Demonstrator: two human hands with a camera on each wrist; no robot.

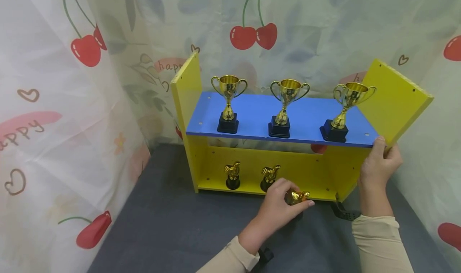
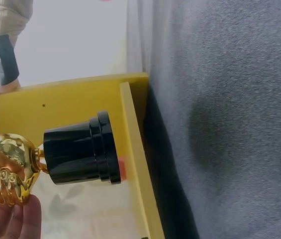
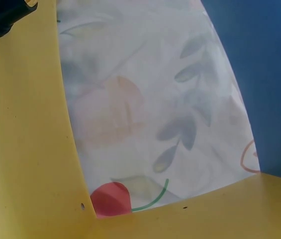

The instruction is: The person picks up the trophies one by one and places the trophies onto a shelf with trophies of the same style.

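Observation:
My left hand (image 1: 275,207) holds a gold thumbs-up trophy (image 1: 297,197) by its gold top, in front of the lower shelf. In the left wrist view its black base (image 2: 80,152) shows beside the yellow shelf edge. My right hand (image 1: 379,165) grips the right side panel (image 1: 396,101) at the end of the blue upper shelf (image 1: 252,109). Two more thumbs-up trophies, one on the left (image 1: 232,176) and one nearer the middle (image 1: 269,177), stand upright on the yellow lower shelf (image 1: 306,165). The right wrist view shows no hand.
Three gold cup trophies with black bases, left (image 1: 228,123), middle (image 1: 279,127) and right (image 1: 335,131), stand on the blue shelf. The unit rests on a dark grey cloth (image 1: 173,229). Cherry-printed curtains (image 1: 306,41) hang behind and at the sides.

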